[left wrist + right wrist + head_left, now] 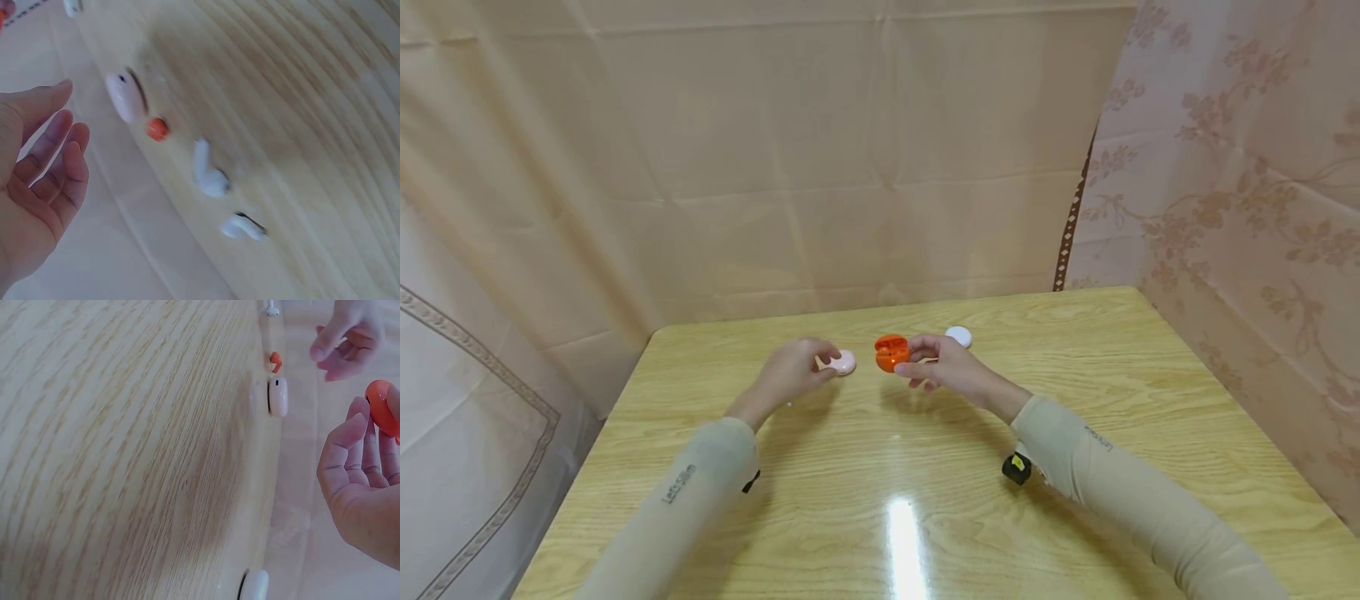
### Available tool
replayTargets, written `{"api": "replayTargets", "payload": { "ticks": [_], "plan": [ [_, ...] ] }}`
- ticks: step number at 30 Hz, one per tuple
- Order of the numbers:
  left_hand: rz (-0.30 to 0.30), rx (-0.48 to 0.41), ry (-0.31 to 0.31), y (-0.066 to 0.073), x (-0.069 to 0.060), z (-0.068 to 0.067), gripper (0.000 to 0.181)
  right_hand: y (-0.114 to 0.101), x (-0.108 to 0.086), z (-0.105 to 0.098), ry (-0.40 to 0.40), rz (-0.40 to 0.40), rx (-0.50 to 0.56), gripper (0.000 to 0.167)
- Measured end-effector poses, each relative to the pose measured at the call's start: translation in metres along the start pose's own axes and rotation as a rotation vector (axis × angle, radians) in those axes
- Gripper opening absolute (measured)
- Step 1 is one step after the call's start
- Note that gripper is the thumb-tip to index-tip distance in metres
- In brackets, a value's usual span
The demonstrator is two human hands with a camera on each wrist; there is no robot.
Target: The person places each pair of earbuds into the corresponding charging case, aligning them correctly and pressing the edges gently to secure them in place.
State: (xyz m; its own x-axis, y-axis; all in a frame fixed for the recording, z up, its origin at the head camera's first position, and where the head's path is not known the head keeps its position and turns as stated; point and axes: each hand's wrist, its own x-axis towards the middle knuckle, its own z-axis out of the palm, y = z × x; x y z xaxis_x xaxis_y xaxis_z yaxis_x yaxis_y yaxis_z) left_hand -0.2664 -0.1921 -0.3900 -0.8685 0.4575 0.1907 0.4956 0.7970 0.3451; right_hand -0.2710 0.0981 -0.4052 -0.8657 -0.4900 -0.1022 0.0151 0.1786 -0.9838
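My right hand (951, 364) holds an orange earbud case (892, 354) above the table, pinched between thumb and fingers, its lid raised. The left hand (44, 169) hovers with loosely bent fingers and nothing between them. Near it on the table lies a pale pink earbud case (125, 97), closed. Beside that case is an orange earbud (157, 129). Further along lie a white earbud (209, 170) and another white earbud (243, 226). In the head view the left hand hides most of these loose earbuds.
A white case (958, 336) lies on the wooden table (850, 467) behind the right hand. A black wrist-worn item with a yellow mark (1017, 468) shows under the right sleeve. Beige cloth (850, 167) hangs behind the table, flowered cloth (1247, 183) on the right.
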Motion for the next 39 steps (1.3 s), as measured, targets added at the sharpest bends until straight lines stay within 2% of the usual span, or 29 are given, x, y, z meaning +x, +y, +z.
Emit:
{"api": "replayTargets", "payload": {
  "ticks": [3,7,13,22,30,35,39],
  "plan": [
    [-0.028,0.015,-0.004,-0.011,-0.003,0.002,0.021,0.0,0.0,0.0,-0.002,0.0,0.002,0.037],
    [-0.041,0.018,-0.021,-0.018,-0.006,0.003,0.022,0.001,0.0,0.0,0.0,0.004,0.006,0.038],
    [-0.047,0.069,-0.053,-0.023,-0.006,0.006,0.022,0.002,0.0,-0.001,0.0,0.006,0.022,0.038],
    [-0.07,0.134,-0.055,-0.031,-0.007,0.013,0.022,0.002,-0.001,-0.001,-0.001,0.007,0.012,0.041],
    [-0.101,0.133,-0.111,-0.037,-0.003,0.013,0.026,0.003,0.0,-0.002,0.0,-0.003,0.013,0.04],
    [-0.074,0.148,-0.17,-0.04,0.0,0.009,0.014,0.003,0.001,-0.002,0.004,0.0,0.019,0.039],
    [-0.064,0.163,-0.182,-0.04,0.0,0.007,0.01,0.004,0.002,-0.001,0.002,0.011,0.018,0.042]
  ]
}}
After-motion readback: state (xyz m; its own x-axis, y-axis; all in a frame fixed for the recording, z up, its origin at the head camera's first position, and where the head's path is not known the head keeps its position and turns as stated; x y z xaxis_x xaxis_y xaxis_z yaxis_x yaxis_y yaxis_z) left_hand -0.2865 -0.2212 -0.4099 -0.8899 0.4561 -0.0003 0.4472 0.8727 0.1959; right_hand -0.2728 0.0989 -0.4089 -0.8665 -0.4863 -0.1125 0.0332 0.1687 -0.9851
